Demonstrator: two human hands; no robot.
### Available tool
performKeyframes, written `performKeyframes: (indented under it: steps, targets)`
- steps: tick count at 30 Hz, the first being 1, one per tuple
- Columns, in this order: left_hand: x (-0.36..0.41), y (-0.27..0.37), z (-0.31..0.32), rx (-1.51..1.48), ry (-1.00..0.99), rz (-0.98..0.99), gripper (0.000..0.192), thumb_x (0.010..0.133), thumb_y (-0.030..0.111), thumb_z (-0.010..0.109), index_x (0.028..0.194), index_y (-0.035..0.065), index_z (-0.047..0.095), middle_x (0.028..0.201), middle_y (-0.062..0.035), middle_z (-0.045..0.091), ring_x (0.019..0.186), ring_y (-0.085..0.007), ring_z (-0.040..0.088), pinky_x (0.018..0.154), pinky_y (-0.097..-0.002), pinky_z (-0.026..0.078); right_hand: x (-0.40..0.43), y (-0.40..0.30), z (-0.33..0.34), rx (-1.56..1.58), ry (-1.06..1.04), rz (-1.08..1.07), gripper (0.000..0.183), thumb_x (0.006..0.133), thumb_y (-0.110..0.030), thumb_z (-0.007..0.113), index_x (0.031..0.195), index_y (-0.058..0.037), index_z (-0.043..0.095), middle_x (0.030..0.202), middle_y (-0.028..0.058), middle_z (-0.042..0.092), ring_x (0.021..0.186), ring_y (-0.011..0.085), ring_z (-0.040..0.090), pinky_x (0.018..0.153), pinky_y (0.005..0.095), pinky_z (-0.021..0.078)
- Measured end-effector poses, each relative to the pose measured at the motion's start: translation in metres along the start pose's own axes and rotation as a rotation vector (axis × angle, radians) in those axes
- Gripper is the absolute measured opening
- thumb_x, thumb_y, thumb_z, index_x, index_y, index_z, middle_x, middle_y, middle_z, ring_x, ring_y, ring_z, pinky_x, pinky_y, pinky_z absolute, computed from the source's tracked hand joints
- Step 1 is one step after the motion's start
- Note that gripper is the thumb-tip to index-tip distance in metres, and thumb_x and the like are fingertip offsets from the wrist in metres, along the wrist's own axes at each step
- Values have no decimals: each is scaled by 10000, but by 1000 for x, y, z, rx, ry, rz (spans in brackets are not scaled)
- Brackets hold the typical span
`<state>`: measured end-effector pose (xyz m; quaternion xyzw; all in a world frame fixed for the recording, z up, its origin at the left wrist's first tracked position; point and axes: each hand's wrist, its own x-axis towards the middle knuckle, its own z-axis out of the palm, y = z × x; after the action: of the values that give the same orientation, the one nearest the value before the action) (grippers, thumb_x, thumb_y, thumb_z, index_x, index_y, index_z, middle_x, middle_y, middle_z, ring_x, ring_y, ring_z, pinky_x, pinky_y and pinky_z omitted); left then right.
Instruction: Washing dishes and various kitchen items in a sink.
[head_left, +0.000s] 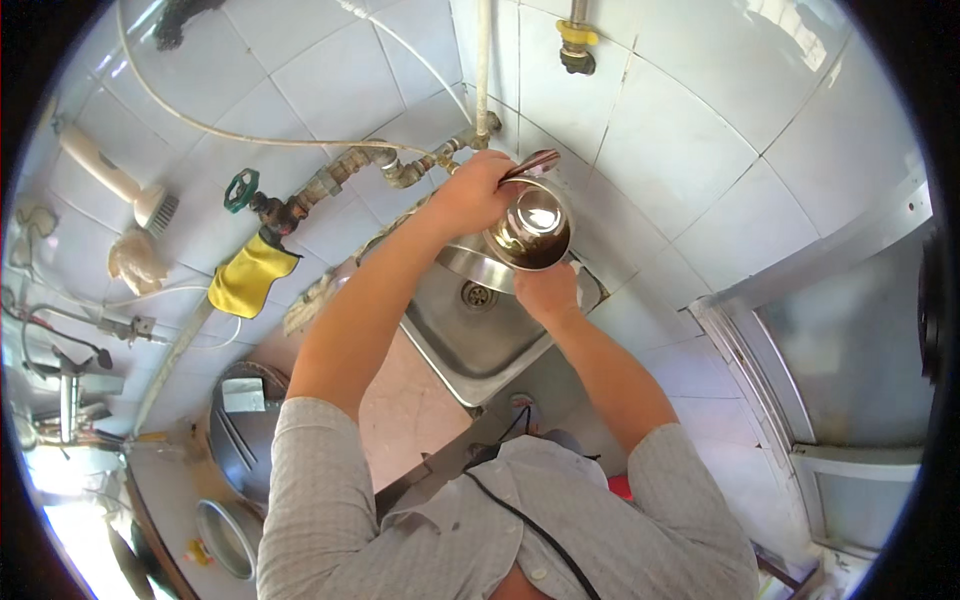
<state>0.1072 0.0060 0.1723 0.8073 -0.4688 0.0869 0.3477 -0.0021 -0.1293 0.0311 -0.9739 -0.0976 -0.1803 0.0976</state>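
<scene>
A shiny round metal cup (529, 225) is tilted over the sink (480, 345), its mouth facing the camera. My left hand (480, 191) grips its left side, and a glossy brownish handle-like piece (534, 163) sticks out beyond those fingers. Curled closed, my right hand (547, 292) is against the cup's lower rim; its fingertips are hidden. Behind and below the cup shows the curved wall of a wider metal vessel (476, 262), mostly covered by the cup and hands. The sink's drain strainer (477, 295) is visible beneath.
Along the tiled wall runs a corroded pipe with a green valve wheel (241, 190) and a yellow cloth (253, 276). A brush (124, 180) hangs at left. Beside the pinkish counter (409, 405) is a round dark tray or lid (240, 427). A metal-framed panel (840, 360) stands at right.
</scene>
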Motion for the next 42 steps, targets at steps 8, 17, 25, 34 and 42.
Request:
performKeyframes:
  steps: [8, 17, 25, 34, 42]
  targets:
    - [-9, 21, -22, -105, -224, -432, 214, 828, 199, 554, 932, 23, 617, 834, -208, 611, 811, -377, 585, 725, -424, 453, 6, 1, -18, 18, -125, 153, 152, 762, -150, 532, 667, -107, 642, 648, 126, 628, 622, 311, 628, 566, 431, 475]
    - [-117, 53, -4, 30, 357, -199, 437, 610, -82, 522, 1029, 24, 587, 968, -162, 582, 891, -354, 553, 764, -393, 470, -31, 7, -39, 148, 72, 158, 142, 724, -183, 595, 842, -122, 647, 1213, 29, 531, 687, 300, 628, 587, 423, 488]
    - [-215, 67, 10, 428, 402, -300, 500, 560, -11, 625, 1055, 45, 582, 1015, -84, 581, 912, -288, 556, 693, -373, 515, -72, -34, -73, 267, 191, 122, 169, 686, -112, 589, 839, -44, 613, 1176, 85, 557, 852, 311, 610, 704, 413, 493]
    - [-218, 97, -2, 589, 420, -113, 378, 670, 81, 609, 1047, 66, 594, 983, -67, 581, 884, -236, 568, 689, -331, 510, -96, -60, -78, 404, 355, 92, 176, 660, -89, 577, 813, -3, 592, 1122, 149, 576, 937, 335, 585, 794, 398, 474]
    - [-218, 122, 7, 276, 292, -896, 241, 752, 106, 559, 978, 38, 610, 965, -146, 606, 894, -331, 601, 750, -437, 491, -96, -53, -72, 782, 112, 361, 107, 667, -60, 528, 659, 30, 470, 613, 112, 509, 576, 209, 452, 588, 363, 399]
